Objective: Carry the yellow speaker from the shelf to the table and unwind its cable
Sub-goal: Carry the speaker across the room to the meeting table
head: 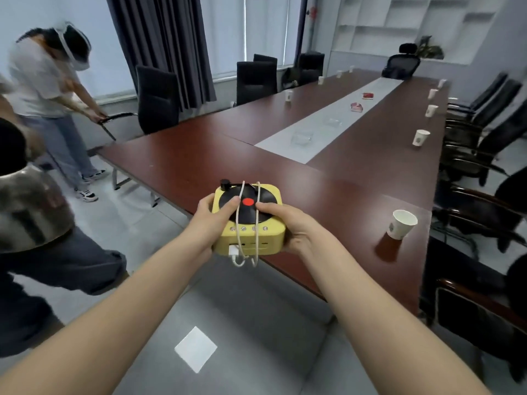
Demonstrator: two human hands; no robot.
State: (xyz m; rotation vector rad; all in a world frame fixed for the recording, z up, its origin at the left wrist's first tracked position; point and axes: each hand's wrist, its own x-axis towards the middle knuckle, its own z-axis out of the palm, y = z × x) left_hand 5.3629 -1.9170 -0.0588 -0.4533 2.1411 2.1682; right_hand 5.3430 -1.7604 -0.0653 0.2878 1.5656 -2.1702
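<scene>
Yellow plastic, shaped like a little record player: the speaker [248, 220] is held out in front at the near edge of the long red-brown surface [356, 178], gripped from both sides. The left hand [212, 220] wraps its left flank with the thumb lying on the black disc; the right hand [288, 228] clasps the right flank, its thumb on the disc near the red centre. Both sets of fingers are closed on the speaker.

I can't tell whether its base touches the surface yet; it sits right over the edge, partly past it toward the floor.

The white cable [247, 223] is wound round the body in two loops running between the two thumbs, over the disc and down the front face, with the plug ends hanging just below the hands.

So the carrying looks nearly done. What is left, as I judge it, is to set the speaker fully on the surface and take off every loop of cable.

A paper cup [402, 223] stands to the right of the right hand, well apart. Two other people are off to the left.
</scene>
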